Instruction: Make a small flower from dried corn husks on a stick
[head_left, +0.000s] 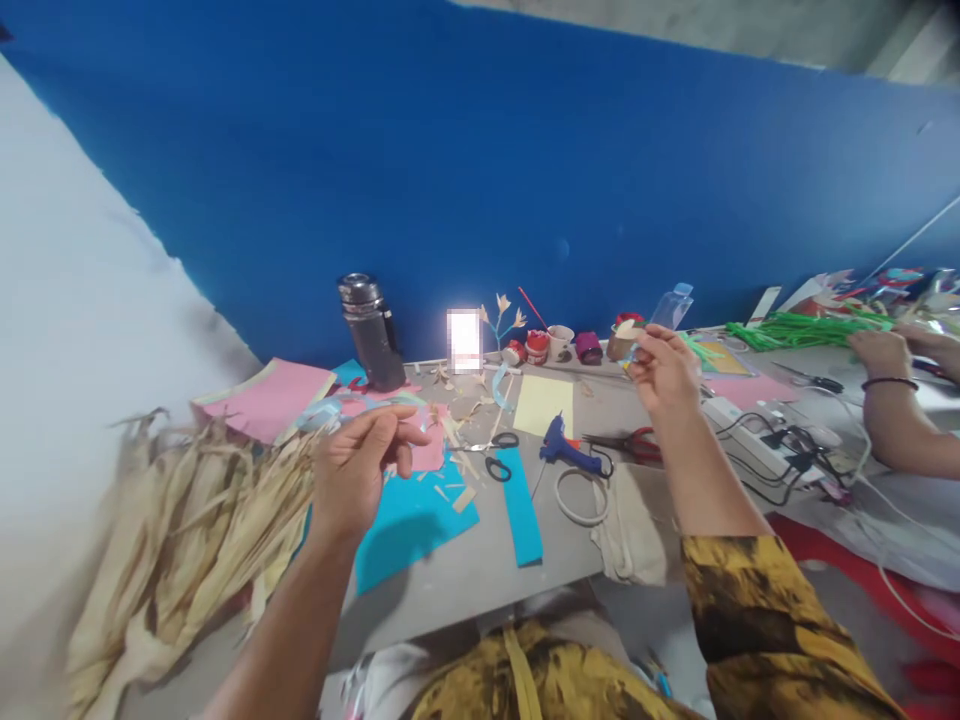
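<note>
My right hand (666, 372) is raised over the table's right half, its fingertips pinching a small pale petal-like husk piece (627, 329). A bit of light blue shows just under those fingertips; what it is I cannot make out. Over the left side hangs my left hand (361, 462), fingers loosely curled and apart, with nothing visible in it. Below it lie a blue sheet (420, 530) with pale scraps and a pink sheet (431, 455). Black-handled scissors (499, 455) rest beside a blue strip (519, 510). A blue glue gun (566, 447) sits between my hands.
Dried corn husks (195, 540) heap at the left. A dark thermos (371, 335), a husk-flower stem (501, 318) and a cup (559, 343) stand along the wall. Red-handled scissors (637, 443), a tape ring (581, 497) and a power strip (757, 440) lie rightward, near another person's hands (885, 360).
</note>
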